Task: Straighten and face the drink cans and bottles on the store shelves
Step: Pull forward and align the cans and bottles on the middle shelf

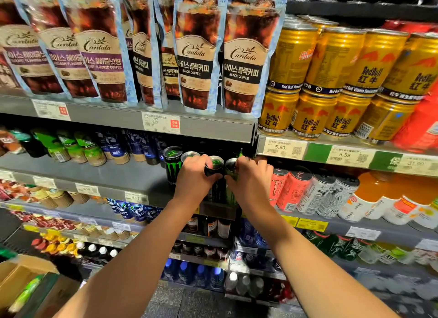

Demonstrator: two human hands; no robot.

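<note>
Two black cans upright, long axis vertical, mid shelf (132,175). Left hand (194,175) grip wraps left can (214,167); right hand (252,177) grip wraps right can (231,167). Third logo can (173,163) stands left.

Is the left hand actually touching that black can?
Touching. The head view shows the left hand with fingers wrapped round the black can near its top.

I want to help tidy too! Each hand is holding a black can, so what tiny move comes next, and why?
Probably twist each can until its logo faces out like the black Monster can beside them. The left hand grips one black can, the right hand another.
</note>
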